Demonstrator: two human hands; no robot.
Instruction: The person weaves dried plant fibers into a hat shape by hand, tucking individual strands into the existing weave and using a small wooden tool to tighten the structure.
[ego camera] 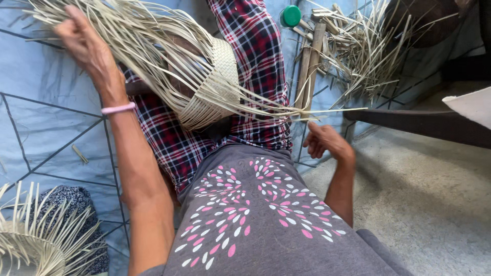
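Left hand grips woven straw piece.

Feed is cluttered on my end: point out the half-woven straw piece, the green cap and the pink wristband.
half-woven straw piece (221, 76), head view, on its woven band.
green cap (292, 16), head view, middle of its round top.
pink wristband (118, 108), head view, on the band at the left wrist.

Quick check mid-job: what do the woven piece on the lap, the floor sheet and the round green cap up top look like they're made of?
Woven piece: flat, pale straw-coloured strips, matte, likely dried palm leaf or reed; loose ends fan out toward the left hand.
Floor sheet: thin blue plastic-looking tarp, creased, faint sheen.
Green cap: smooth, even colour, probably moulded plastic.
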